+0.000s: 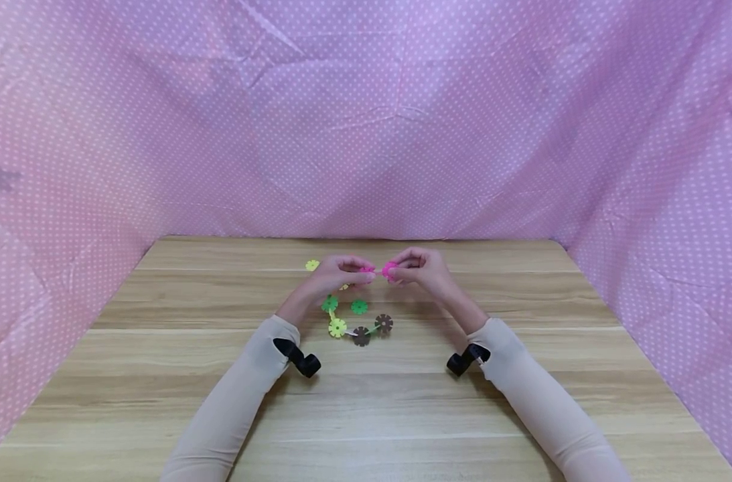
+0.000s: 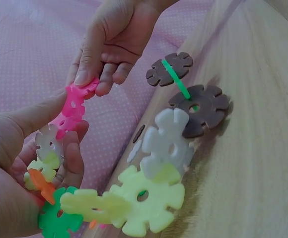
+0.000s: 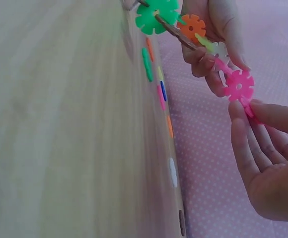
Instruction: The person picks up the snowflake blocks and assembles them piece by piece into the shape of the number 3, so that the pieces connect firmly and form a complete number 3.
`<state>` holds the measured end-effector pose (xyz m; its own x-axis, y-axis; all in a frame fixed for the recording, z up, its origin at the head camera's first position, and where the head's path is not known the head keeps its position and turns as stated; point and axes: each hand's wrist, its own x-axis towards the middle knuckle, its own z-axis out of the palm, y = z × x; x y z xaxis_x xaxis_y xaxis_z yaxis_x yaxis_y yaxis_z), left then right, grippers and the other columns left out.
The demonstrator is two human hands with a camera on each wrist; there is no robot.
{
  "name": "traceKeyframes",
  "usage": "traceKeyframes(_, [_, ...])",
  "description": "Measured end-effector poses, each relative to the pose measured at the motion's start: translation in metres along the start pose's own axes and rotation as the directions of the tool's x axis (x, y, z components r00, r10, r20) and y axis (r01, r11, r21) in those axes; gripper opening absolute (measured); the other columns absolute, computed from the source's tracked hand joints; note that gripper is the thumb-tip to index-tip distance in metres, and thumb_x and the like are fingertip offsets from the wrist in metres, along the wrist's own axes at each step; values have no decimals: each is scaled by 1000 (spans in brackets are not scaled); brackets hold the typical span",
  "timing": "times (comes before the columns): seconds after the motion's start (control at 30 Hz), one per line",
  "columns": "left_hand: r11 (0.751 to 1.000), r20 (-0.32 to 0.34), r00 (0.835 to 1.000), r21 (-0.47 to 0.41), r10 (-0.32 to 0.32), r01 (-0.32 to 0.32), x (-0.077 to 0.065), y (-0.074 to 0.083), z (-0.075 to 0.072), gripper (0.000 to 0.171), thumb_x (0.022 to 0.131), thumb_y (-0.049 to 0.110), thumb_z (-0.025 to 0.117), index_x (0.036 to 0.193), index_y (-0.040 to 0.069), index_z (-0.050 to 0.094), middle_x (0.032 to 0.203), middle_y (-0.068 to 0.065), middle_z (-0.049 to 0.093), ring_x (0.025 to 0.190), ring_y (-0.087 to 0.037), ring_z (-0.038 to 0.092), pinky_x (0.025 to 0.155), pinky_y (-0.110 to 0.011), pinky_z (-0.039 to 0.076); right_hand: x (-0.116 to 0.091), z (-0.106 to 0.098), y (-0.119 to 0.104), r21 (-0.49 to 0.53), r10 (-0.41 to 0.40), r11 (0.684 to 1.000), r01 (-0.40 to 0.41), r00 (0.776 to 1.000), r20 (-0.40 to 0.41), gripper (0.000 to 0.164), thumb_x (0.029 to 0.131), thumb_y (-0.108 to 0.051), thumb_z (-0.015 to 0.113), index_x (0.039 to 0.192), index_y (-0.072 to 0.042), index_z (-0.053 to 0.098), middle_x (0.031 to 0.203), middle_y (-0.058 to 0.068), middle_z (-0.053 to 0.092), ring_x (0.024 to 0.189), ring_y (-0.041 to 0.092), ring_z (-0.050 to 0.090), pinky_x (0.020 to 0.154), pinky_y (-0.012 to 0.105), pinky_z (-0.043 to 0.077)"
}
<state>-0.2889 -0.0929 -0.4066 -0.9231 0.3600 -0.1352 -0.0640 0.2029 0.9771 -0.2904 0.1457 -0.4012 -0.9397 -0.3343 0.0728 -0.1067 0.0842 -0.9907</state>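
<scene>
A: Head view first. What do the fingers grip?
B: The left hand [image 1: 340, 271] and the right hand [image 1: 424, 269] both pinch pink discs [image 1: 390, 270] at one end of a chain [image 1: 337, 327]. Their fingertips face each other above the desk [image 1: 353, 415].
A: Why so close together?
B: My guess: to steady the joint between the discs from both sides.
A: And the rest of the chain?
B: On the near side of the left fingers, curving round to a brown disc [image 1: 384, 324]. I can't tell whether it touches the desk. A small yellow disc [image 1: 312, 265] lies just left of the left hand; I can't say if it's linked.
A: Now the left wrist view.
B: The left thumb presses along the pink discs. A white disc [image 2: 48, 145] and an orange disc [image 2: 42, 186] follow, close by the left fingers, perhaps tucked there so the chain's weight doesn't drag on the joint.
A: And the right wrist view?
B: The right thumb and fingertips pinch only the last pink disc, probably to leave its neighbour's slots uncovered. Behind the hands, flat pieces [image 3: 147, 64] show edge-on near the desk's edge, with the dotted cloth [image 3: 213, 193] beyond.
A: Any container?
B: None in any view; the pieces are either in the chain or by the desk's edge, apart from that unclear yellow one.
</scene>
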Motion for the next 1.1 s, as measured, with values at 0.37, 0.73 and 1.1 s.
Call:
traceKeyframes(0.37, [997, -24, 1000, -80, -5, 3, 1, 1, 1, 34, 88, 12, 80, 119, 1, 72, 101, -2, 75, 91, -14, 72, 105, -51, 53, -3, 1, -5, 4, -41, 999, 41, 999, 6, 26, 87, 6, 74, 110, 16, 66, 87, 1, 78, 75, 12, 75, 80, 47, 63])
traceKeyframes(0.73, [997, -22, 999, -68, 25, -26, -2, 5, 2, 34, 86, 12, 81, 117, 0, 73, 99, -1, 75, 93, -15, 70, 106, -52, 52, -3, 3, -10, -39, -108, 993, 108, 994, 16, 19, 86, 9, 74, 103, 16, 68, 88, 10, 78, 73, 14, 75, 75, 46, 64])
traceKeyframes(1.1, [996, -87, 996, -92, 3, -11, -1, 7, 3, 37, 87, 20, 83, 119, 5, 74, 102, 0, 76, 91, -12, 70, 102, -52, 53, -3, 12, -4, 106, -117, 986, 126, 990, -84, 23, 87, 10, 72, 106, 20, 63, 87, 6, 78, 72, 11, 75, 69, 28, 64])
